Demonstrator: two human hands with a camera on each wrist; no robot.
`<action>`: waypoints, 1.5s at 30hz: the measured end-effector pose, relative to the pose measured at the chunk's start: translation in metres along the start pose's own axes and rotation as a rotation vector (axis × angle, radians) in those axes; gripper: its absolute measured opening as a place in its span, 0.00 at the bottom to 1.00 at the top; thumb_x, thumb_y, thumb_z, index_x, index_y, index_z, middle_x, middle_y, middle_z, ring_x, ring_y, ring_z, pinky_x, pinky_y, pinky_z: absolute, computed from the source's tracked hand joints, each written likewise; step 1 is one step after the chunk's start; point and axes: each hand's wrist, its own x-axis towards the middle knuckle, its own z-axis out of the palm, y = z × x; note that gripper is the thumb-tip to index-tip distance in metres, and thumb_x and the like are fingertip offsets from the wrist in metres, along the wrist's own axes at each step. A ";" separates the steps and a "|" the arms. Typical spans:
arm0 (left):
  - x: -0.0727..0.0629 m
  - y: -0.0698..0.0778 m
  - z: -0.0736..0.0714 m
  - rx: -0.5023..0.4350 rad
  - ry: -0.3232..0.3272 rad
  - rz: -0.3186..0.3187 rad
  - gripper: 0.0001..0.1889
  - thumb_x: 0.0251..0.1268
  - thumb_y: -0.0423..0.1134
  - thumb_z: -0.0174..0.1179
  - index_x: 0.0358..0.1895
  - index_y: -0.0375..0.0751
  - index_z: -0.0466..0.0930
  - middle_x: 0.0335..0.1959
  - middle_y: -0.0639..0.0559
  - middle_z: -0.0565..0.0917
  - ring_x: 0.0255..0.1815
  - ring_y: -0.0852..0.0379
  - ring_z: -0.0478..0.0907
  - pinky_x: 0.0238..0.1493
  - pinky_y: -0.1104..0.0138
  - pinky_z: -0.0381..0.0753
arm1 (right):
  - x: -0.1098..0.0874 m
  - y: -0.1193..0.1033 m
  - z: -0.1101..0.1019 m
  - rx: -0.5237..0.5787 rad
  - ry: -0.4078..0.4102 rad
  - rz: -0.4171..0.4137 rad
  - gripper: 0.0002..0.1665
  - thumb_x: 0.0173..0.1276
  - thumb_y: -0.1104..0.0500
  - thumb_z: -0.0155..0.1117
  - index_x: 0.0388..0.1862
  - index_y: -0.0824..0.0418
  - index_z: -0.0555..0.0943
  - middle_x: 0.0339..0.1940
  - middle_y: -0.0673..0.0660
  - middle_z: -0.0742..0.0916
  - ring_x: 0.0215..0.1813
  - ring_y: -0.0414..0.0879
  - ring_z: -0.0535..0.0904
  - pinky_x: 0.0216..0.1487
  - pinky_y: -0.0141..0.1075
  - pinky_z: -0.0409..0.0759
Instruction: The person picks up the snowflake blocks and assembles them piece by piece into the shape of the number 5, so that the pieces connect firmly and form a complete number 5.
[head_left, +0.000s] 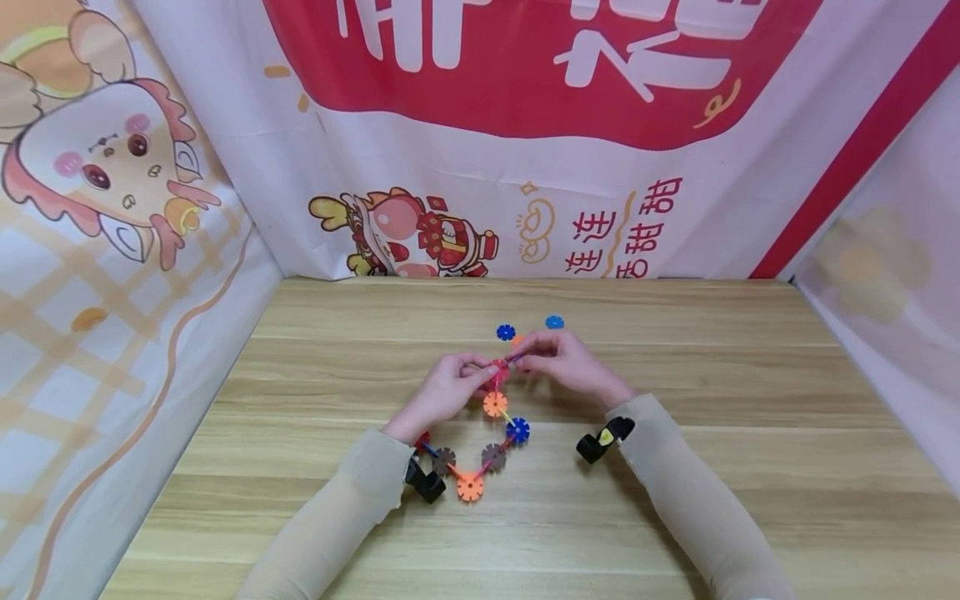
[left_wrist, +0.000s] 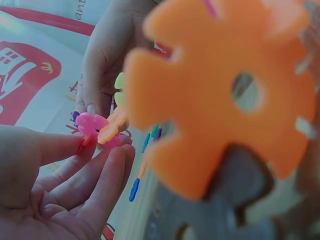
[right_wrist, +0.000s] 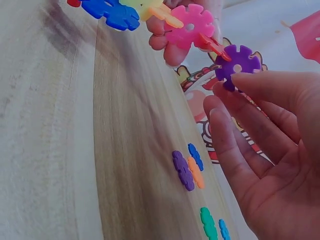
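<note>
A chain of slotted plastic flower discs hangs between the hands. My left hand [head_left: 447, 387] pinches the pink disc [right_wrist: 192, 24] between thumb and fingers. My right hand [head_left: 568, 364] pinches the purple disc [right_wrist: 237, 59] by its edge. A red disc [right_wrist: 216, 48], seen edge-on, sits between pink and purple and touches both. From the pink disc the chain runs toward the person through an orange disc [head_left: 495, 404], a blue disc [head_left: 517, 431], a brown disc [head_left: 493, 457] and another orange disc [head_left: 470, 487]. Its far end passes behind the left wrist.
Loose discs lie beyond the hands: a dark blue one [head_left: 506, 332], a light blue one [head_left: 554, 322], a purple one [right_wrist: 183, 170], an orange one [right_wrist: 195, 173] and a green one [right_wrist: 208, 223]. The wooden table [head_left: 750, 417] meets printed cloth walls at the back and sides.
</note>
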 end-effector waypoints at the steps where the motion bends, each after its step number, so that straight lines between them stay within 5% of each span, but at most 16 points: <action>1: 0.000 0.000 0.000 0.001 0.000 0.005 0.10 0.77 0.37 0.59 0.48 0.33 0.82 0.36 0.47 0.88 0.36 0.52 0.87 0.45 0.59 0.86 | 0.000 0.001 -0.001 -0.004 0.001 -0.008 0.13 0.72 0.65 0.67 0.53 0.67 0.84 0.48 0.60 0.88 0.46 0.66 0.83 0.48 0.56 0.83; 5: -0.001 -0.001 0.000 0.011 0.003 0.017 0.10 0.77 0.37 0.59 0.49 0.33 0.82 0.36 0.47 0.88 0.36 0.52 0.87 0.44 0.59 0.86 | 0.002 0.006 -0.007 -0.080 0.044 -0.028 0.18 0.71 0.66 0.67 0.59 0.69 0.82 0.51 0.61 0.88 0.46 0.62 0.85 0.48 0.53 0.84; 12: -0.001 -0.002 0.000 -0.004 0.011 0.012 0.10 0.76 0.35 0.60 0.49 0.31 0.82 0.35 0.46 0.88 0.35 0.52 0.86 0.42 0.60 0.86 | 0.004 0.019 -0.017 -0.376 0.163 0.084 0.17 0.65 0.61 0.75 0.52 0.62 0.87 0.43 0.53 0.88 0.42 0.49 0.82 0.43 0.42 0.82; 21: -0.001 -0.001 0.000 -0.020 0.008 -0.001 0.09 0.76 0.35 0.59 0.49 0.32 0.82 0.35 0.47 0.88 0.35 0.52 0.86 0.43 0.59 0.86 | 0.010 0.022 -0.011 -0.531 0.126 0.173 0.16 0.60 0.53 0.81 0.44 0.55 0.88 0.38 0.50 0.85 0.42 0.47 0.78 0.44 0.41 0.79; 29: -0.001 -0.002 0.000 -0.035 0.012 -0.011 0.08 0.75 0.34 0.60 0.48 0.32 0.82 0.35 0.46 0.87 0.34 0.52 0.86 0.42 0.58 0.87 | 0.007 0.022 -0.012 -0.324 0.123 0.145 0.11 0.64 0.63 0.75 0.45 0.60 0.85 0.39 0.54 0.87 0.42 0.49 0.82 0.45 0.43 0.81; 45: 0.000 -0.002 0.000 -0.070 -0.011 -0.012 0.07 0.76 0.33 0.59 0.48 0.31 0.80 0.37 0.43 0.86 0.36 0.47 0.86 0.40 0.59 0.87 | -0.001 0.000 -0.010 0.070 0.250 0.111 0.14 0.70 0.64 0.70 0.52 0.68 0.85 0.45 0.61 0.89 0.46 0.53 0.87 0.52 0.49 0.84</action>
